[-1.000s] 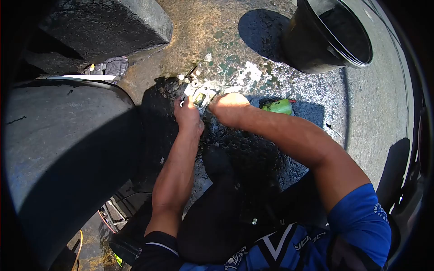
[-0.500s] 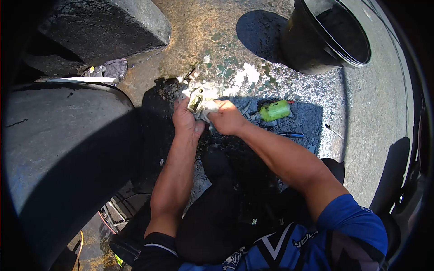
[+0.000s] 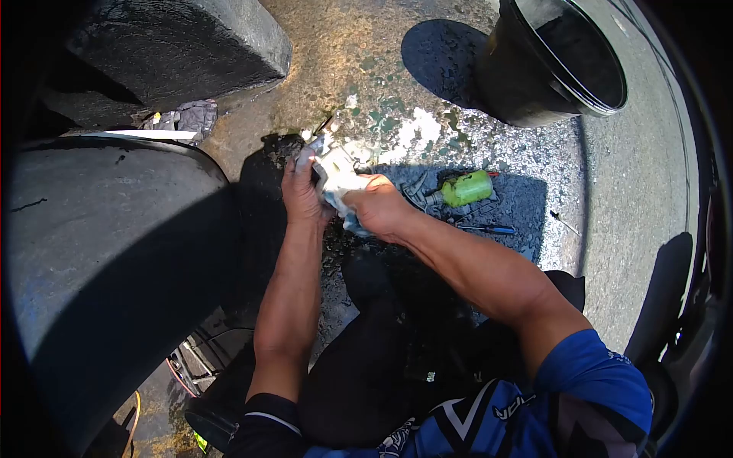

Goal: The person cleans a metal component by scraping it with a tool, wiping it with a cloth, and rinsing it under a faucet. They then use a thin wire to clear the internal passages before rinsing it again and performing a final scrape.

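Note:
In strong sunlight, a pale metal part [image 3: 334, 159] is held out over the wet ground, its details washed out by glare. My left hand [image 3: 302, 192] is closed round its left side, with the thumb up along the edge. My right hand [image 3: 377, 206] is closed on a whitish-blue rag [image 3: 345, 188], pressed against the near side of the part. A corner of the rag hangs below my right fingers. Just right of my right hand, a yellow-green spray bottle [image 3: 467, 188] lies on its side. A blue-handled screwdriver [image 3: 498, 229] rests below the bottle.
A large black bucket [image 3: 527, 88] stands at the upper right. White foam [image 3: 418, 128] and wet patches cover the ground ahead. A concrete block [image 3: 244, 38] is at the upper left, and a big dark curved panel [image 3: 114, 229] fills the left side. A small thin tool [image 3: 563, 222] lies right.
The part has turned in my hands, so its dark opening no longer shows. My left hand has shifted slightly left and up, and more of the rag shows below my right hand.

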Available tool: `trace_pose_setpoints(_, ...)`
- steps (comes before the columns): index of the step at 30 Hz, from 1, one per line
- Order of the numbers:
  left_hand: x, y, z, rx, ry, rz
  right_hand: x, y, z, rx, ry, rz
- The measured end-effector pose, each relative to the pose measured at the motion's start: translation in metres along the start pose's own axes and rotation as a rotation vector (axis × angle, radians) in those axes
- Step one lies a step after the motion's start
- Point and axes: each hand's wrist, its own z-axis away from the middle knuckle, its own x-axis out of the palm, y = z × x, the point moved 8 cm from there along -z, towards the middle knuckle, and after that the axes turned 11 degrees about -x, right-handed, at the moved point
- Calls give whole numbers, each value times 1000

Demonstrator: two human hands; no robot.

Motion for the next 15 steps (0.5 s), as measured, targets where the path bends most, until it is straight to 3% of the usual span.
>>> trace_pose_setpoints(1,1,2,1,-2,61,-33,0,-9,-5,-151,-42,224)
trace_pose_setpoints(2,-2,5,4,18,179,-106,-1,-28,-4,-436,-125,523)
trace_pose_setpoints(5,-20,-10,-3,15,245,-367,-1,-22,-10,-416,-584,1478)
trace_pose_setpoints(9,-25,-31,4,-302,215,-348,-4,-29,-9,-341,-677,1517)
trace_pose_setpoints(13,-52,-54,-1,-380,146,-228,-4,-23,-3,-360,-803,1561)
trace_pose_setpoints(15,-74,-63,-8,-407,131,-212,-16,-38,1,-377,-751,1597)
